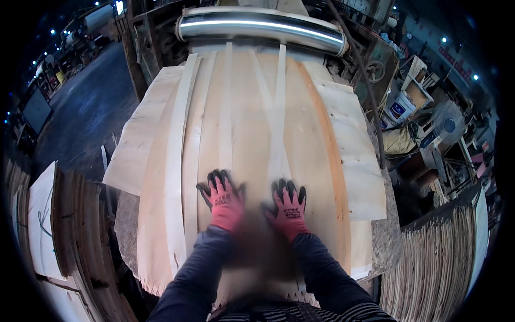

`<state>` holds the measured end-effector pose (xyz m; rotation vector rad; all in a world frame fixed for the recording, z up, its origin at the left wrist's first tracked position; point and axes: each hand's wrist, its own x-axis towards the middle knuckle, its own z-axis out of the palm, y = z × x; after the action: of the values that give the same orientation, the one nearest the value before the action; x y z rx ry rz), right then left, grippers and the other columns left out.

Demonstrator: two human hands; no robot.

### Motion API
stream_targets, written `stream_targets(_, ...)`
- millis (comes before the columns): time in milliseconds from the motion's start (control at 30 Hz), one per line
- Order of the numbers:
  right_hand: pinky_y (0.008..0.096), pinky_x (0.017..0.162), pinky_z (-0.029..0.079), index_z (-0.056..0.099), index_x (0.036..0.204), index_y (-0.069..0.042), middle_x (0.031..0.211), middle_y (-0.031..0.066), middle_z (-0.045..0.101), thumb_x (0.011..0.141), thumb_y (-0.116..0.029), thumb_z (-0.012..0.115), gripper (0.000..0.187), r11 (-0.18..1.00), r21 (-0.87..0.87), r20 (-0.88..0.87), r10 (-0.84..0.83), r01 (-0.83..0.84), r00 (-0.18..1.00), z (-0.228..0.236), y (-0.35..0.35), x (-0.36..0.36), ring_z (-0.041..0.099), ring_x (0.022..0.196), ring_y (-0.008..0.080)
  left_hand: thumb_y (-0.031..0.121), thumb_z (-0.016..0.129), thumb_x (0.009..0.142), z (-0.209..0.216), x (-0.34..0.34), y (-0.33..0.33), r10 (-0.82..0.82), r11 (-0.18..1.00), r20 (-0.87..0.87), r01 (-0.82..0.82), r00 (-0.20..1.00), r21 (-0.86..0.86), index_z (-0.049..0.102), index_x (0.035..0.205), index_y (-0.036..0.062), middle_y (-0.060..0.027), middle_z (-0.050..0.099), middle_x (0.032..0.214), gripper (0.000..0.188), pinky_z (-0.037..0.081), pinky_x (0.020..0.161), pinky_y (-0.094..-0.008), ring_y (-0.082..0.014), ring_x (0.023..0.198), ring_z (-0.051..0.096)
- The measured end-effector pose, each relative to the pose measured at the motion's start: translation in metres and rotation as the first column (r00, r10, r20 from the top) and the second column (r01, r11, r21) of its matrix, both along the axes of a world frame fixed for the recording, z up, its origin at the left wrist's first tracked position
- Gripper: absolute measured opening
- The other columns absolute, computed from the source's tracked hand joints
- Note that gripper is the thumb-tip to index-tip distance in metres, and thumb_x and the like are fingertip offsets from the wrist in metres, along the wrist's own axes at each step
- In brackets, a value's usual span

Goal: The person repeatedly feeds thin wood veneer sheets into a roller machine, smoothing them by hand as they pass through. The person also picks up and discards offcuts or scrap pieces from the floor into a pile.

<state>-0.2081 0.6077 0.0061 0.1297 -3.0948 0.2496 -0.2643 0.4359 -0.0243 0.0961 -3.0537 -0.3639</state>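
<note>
A broad sheet of wood veneer (pixel 252 129) lies before me, with long pale veneer strips (pixel 179 145) running along it. My left hand (pixel 222 199), in a pink glove with black fingertips, lies flat on the veneer with its fingers spread. To the right of it, my right hand (pixel 288 208), gloved alike, also rests flat with fingers apart. Between the two hands the surface is dark and blurred. The sheet's far end reaches a shiny metal roller (pixel 263 29). Other veneer sheets (pixel 354 139) stick out from beneath on both sides.
Stacks of veneer (pixel 434 257) stand at the lower right and lower left (pixel 80 225). At the right are a white bucket (pixel 399 109), a fan (pixel 449 124) and a handwheel (pixel 375 71). A dark metal bar (pixel 367 80) runs along the right side. Dark floor (pixel 91 102) stretches off at the left.
</note>
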Motion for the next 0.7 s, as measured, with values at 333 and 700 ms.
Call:
stream_targets(333, 0.0602, 0.102, 0.008, 0.036, 0.132, -0.009, 0.135, 0.0132, 0.033, 0.077, -0.050, 0.053, 0.071, 0.997, -0.049, -0.263, 0.052, -0.067, 0.964, -0.004, -0.004, -0.016, 0.025, 0.127, 0.0348, 0.043, 0.050, 0.080, 0.054, -0.111, 0.003, -0.280, 0.957, -0.281, 0.290, 0.918, -0.006, 0.032, 0.132, 0.0018, -0.0189, 0.028, 0.137, 0.068, 0.018, 0.104, -0.0495, -0.0365, 0.125, 0.027)
stream_targets(700, 0.0496, 0.107, 0.011, 0.032, 0.133, -0.005, 0.137, 0.0175, 0.030, 0.084, -0.042, 0.046, 0.063, 0.987, -0.162, -0.024, 0.002, -0.006, 1.000, 0.008, 0.027, -0.021, 0.024, 0.128, 0.0357, 0.041, 0.054, 0.079, 0.020, 0.077, 0.009, -0.629, 0.741, -0.198, 0.657, 0.752, 0.140, 0.037, 0.127, -0.0014, -0.0280, 0.033, 0.129, 0.066, 0.018, 0.101, -0.0559, -0.0469, 0.117, 0.033)
